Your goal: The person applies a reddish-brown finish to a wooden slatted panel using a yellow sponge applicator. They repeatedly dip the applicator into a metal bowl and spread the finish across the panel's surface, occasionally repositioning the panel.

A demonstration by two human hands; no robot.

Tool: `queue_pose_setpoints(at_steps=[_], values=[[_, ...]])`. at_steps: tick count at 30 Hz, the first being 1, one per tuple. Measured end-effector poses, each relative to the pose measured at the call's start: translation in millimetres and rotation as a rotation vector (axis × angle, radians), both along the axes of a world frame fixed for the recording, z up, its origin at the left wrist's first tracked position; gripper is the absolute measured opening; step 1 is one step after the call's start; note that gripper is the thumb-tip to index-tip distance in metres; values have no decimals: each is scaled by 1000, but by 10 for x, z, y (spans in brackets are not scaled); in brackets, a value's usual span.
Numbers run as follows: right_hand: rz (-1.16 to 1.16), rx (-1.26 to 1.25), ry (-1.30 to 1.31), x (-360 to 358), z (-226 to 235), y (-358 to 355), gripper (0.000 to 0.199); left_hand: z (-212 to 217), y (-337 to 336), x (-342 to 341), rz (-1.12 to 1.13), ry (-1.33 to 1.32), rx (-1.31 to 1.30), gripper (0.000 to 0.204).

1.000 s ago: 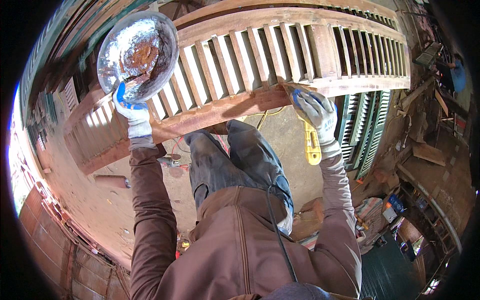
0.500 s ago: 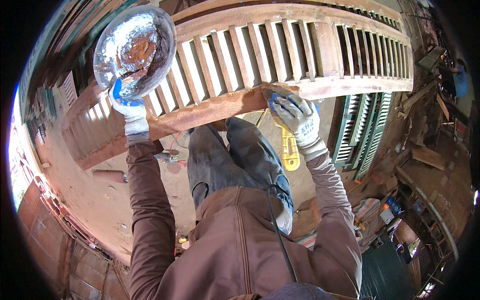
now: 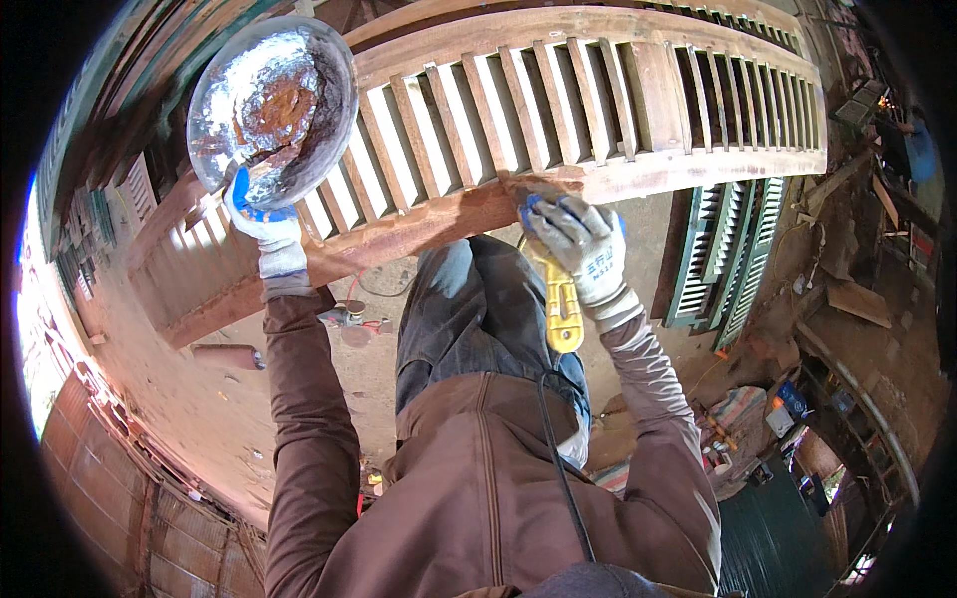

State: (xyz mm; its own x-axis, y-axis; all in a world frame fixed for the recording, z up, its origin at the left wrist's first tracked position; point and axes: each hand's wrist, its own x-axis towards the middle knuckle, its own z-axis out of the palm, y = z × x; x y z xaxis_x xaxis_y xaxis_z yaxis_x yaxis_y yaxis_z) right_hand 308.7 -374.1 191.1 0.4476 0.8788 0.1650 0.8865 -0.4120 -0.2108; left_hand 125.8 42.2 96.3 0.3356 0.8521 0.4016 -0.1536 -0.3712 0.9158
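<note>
My left hand (image 3: 263, 221), in a white and blue work glove, grips the near rim of a shiny metal bowl (image 3: 334, 120) with its thumb over the edge. Reddish-brown paste (image 3: 282, 108) lies inside the bowl. My gloved right hand (image 3: 576, 239) is closed around a yellow-handled tool (image 3: 564, 317); its working end is mostly hidden by my fingers, against the near rail. That rail belongs to a bare wooden louvered shutter (image 3: 653, 177), spread out before me. The rail's stretch left of my right hand is darker reddish brown than the right part.
Green louvered shutters (image 3: 720, 254) lean beyond the right end. A brown roller-shaped thing (image 3: 228, 357) lies on the ground at left, near some small items with red wire (image 3: 351, 313). A person in blue (image 3: 921, 149) is at far right. A curved pipe (image 3: 865, 399) runs lower right.
My right hand and the yellow-handled tool have shifted slightly left along the rail. My legs have moved closer together. The bowl stays in my left hand, almost unmoved.
</note>
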Motion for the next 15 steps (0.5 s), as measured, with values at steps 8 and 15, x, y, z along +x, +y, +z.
queue_pose_setpoints(at_steps=[8,15], values=[[-163,79,-30,162,75,-615,40,-139,84,-132,33,47,208,63],[-233,128,-234,752,-173,-958,41,-47,104,-83,91,190,387,82]])
